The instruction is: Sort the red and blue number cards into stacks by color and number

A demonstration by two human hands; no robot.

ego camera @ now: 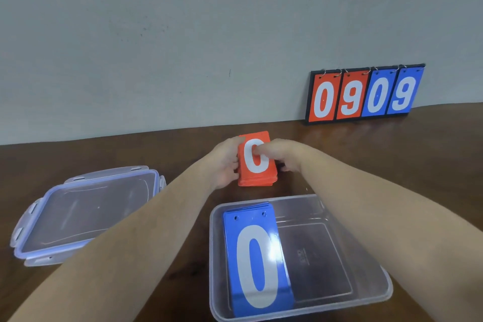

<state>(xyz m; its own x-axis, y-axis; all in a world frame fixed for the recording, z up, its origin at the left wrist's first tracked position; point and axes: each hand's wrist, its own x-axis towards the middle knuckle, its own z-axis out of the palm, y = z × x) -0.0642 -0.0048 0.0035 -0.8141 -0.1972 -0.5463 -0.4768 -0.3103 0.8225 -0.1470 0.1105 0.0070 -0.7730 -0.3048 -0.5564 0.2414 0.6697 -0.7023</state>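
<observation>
Nearest: clear plastic container [371, 295] at bottom centre-right, w/ a blue card stack [257, 264] leaning in its left half, top card a "0", long axis running away from the person, punched holes at the far end. The container's right half shows only bare bottom. To the left, well apart, the container lid [86, 212] lies flat on the brown table [392, 159].

Just beyond the container: red card stack [257, 162] on the table, top card "0", long axis also pointing away toward the wall. Both hands are on it. Left hand [224, 162] cups the stack's left edge, fingers curled round the side. Right hand [285, 155] comes in from the right, thumb/fingertips pinching the top card near its centre, the other fingers at the right edge.

Judgement: next move prob. peels the top red card off; right hand does the lift, left steadies. Free table lies to either side of the stack, so a new pile could go left or right.

Farthest: flip scoreboard [364, 94] against the wall, right, reading red 0, red 9, blue 0, blue 9.
</observation>
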